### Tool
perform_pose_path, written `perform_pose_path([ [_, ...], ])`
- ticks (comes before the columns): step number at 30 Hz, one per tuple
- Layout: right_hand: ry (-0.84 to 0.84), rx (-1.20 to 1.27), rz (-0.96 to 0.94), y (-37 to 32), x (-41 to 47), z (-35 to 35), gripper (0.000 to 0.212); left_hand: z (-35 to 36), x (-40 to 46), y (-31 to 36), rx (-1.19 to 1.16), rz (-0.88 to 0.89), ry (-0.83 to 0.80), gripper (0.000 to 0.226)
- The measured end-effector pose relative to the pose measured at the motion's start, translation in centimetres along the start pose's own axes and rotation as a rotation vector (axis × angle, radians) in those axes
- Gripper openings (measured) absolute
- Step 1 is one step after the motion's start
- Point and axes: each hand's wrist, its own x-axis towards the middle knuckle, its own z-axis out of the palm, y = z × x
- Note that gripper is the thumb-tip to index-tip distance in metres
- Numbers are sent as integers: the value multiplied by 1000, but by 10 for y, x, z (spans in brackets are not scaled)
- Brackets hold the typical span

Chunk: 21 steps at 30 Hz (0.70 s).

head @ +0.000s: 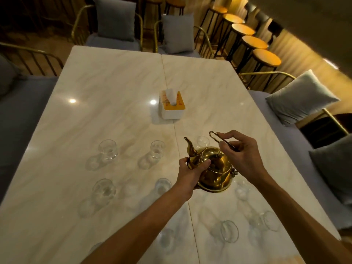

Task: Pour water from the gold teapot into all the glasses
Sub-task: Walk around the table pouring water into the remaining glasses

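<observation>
Now left hand [192, 166] grips gold teapot [215, 172]; right hand [242, 155] pinches handle [222, 140].

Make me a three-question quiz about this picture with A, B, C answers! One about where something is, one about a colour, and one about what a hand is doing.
1. Where is the tissue box?
A. On the table, beyond the teapot
B. On a stool
C. On a cushion

2. What colour is the teapot?
A. Silver
B. Gold
C. Blue

3. What is the right hand doing?
A. Lying flat on the table
B. Holding a glass
C. Pinching the teapot's handle

Answers:
1. A, it sits mid-table, farther away than the teapot.
2. B, its body shines gold.
3. C, its fingers pinch the thin handle while the left hand grips the teapot near the spout.
</observation>
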Motion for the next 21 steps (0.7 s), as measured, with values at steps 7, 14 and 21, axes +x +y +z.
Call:
perform_pose_path([
  [7,153,19,51,-15,-83,-20,15,14,-56,-27,132,-19,-107,82],
  [14,302,-18,158,-3,-166,-32,18,30,-92,-80,244,-83,-207,83],
  [21,395,43,261,16,-243,-42,18,42,-111,-141,303,-136,-304,79],
])
